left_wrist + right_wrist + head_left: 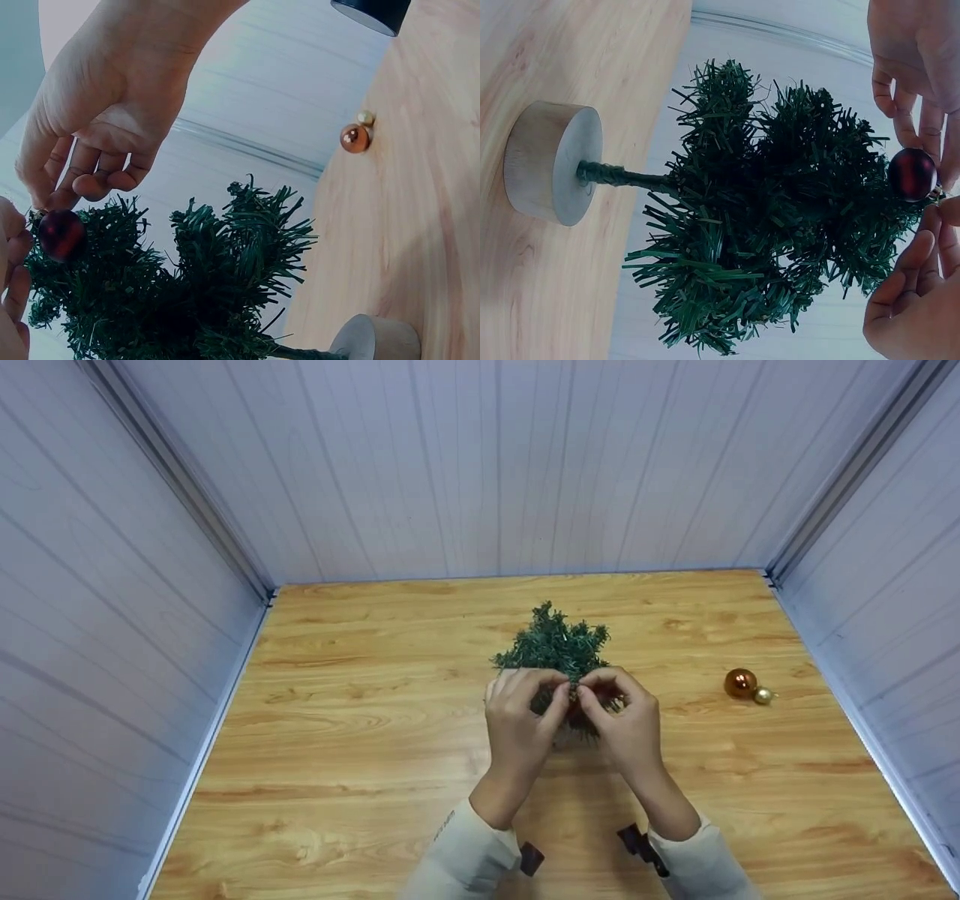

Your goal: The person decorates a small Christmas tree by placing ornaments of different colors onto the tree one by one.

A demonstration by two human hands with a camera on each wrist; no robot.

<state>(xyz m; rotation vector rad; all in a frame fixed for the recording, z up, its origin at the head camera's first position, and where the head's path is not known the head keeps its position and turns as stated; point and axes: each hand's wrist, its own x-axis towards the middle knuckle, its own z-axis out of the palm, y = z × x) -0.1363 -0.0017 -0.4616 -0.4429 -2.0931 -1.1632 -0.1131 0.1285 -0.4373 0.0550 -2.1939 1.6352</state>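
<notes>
A small green artificial Christmas tree (pixel 556 646) stands upright on a round pale wooden base (pixel 544 165). Close to its top hangs a dark red bauble (pixel 913 175) with a gold cap. My left hand (pixel 517 720) and my right hand (pixel 626 720) meet there, thumb and forefinger of each pinching at the bauble's cap end. Whether a loop or a twig also lies between the fingertips is too small to tell. In the left wrist view the right hand (pixel 120 112) fills the upper left, and the left hand (pixel 11 285) shows only at the edge.
On the right of the wooden table (pixel 337 750) lie a shiny copper bauble (pixel 740 683) and a smaller gold bauble (pixel 763 695), side by side. Pale panels (pixel 480 472) wall the table at the back and both sides. Black wrist cameras hang at both sleeves.
</notes>
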